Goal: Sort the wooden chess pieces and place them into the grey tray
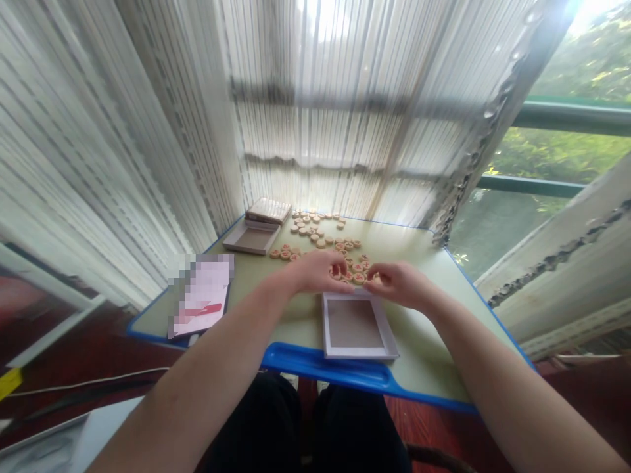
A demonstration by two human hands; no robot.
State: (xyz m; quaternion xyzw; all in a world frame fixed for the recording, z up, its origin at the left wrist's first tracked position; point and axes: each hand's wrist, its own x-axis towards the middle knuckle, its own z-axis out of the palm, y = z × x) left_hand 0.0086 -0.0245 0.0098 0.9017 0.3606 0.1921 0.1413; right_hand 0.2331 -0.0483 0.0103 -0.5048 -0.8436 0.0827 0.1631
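Round wooden game pieces point(315, 231) with red and dark markings lie scattered over the far half of a pale green table point(434, 355) with a blue rim. My left hand point(323, 270) rests among the nearest pieces with its fingers curled down onto them. My right hand point(400, 284) is beside it, fingers bent and pinching at pieces point(358, 277) between the two hands. What each hand holds is too small to name. An empty shallow grey box tray point(355, 324) lies just below both hands at the table's near edge.
A second open box with a lid propped on it point(259, 230) stands at the table's far left. A pink and white sheet on a dark booklet point(202, 299) lies at the left edge. White curtains hang behind; a window with green rails is at the right.
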